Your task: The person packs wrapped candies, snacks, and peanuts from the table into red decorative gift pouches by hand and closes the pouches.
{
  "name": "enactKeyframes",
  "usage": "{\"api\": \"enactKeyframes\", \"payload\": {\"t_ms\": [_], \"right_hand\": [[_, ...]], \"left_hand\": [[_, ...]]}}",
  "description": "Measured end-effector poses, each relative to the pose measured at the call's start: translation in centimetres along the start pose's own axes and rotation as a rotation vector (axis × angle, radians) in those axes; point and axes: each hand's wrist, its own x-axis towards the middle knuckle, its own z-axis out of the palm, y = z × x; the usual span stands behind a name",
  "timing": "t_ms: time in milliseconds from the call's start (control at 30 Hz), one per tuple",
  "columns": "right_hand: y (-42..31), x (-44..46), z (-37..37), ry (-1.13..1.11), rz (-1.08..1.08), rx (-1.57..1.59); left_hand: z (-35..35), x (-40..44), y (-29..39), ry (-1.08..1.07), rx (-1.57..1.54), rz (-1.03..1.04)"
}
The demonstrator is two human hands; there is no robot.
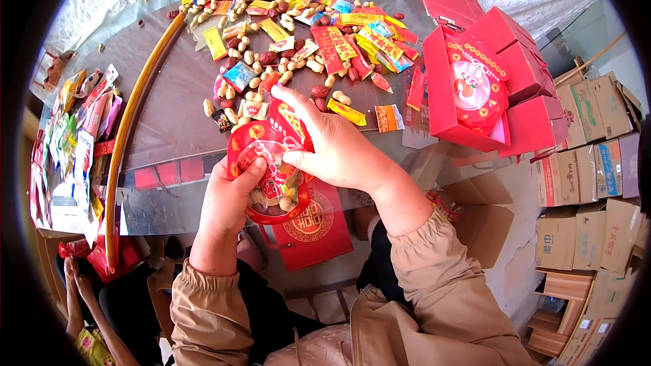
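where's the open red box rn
In the head view, the open red box holding red pouches sits on the right of the table, beside the scattered peanuts and candies.

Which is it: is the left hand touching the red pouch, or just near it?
Touching: the head view shows the left hand gripping the red pouch, thumb over its front.

The red paper bag (315, 234) bears a double-happiness sign (310, 217).
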Motion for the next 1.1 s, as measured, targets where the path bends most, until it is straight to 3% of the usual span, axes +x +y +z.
{"api": "enactKeyframes", "payload": {"t_ms": [133, 167, 233, 267, 400, 500, 533, 633, 767, 1100], "right_hand": [[0.1, 0.1, -0.3, 0.092, -0.071, 0.054], [0.4, 0.3, -0.4, 0.226, -0.195, -0.107], [0.5, 0.3, -1.0, 0.336, -0.156, -0.364], [0.5, 0.5, -1.4, 0.391, -0.254, -0.472], [1.3, 0.3, -0.3, 0.354, 0.013, -0.138], [1.8, 0.6, -0.7, 0.013, 0.163, 0.374], [1.8, 0.6, -0.5, 0.031, 0.13, 0.403], [1.8, 0.5, -0.3, 0.017, 0.108, 0.324], [-0.3, 0.2, -1.1, 0.161, 0.076, 0.04], [-0.4, -1.1, -5.2, 0.237, 0.054, 0.019]], "left_hand": [[0.5, -0.2, 0.4, 0.024, -0.025, -0.009], [0.5, -0.3, 0.4, 0.035, -0.028, -0.015], [0.3, -0.3, 0.4, 0.031, -0.029, -0.032], [0.3, -0.3, 0.4, 0.029, -0.029, -0.04], [0.6, -0.5, 0.4, -0.008, -0.02, -0.018], [0.7, -0.6, 0.4, -0.018, -0.011, -0.013], [0.8, -0.6, 0.4, -0.021, -0.015, -0.009], [1.0, -0.7, 0.5, -0.009, -0.038, -0.023], [0.9, -0.3, 0.5, 0.059, -0.081, 0.009], [0.2, 0.3, 0.1, 0.227, 0.268, 0.318]]}}
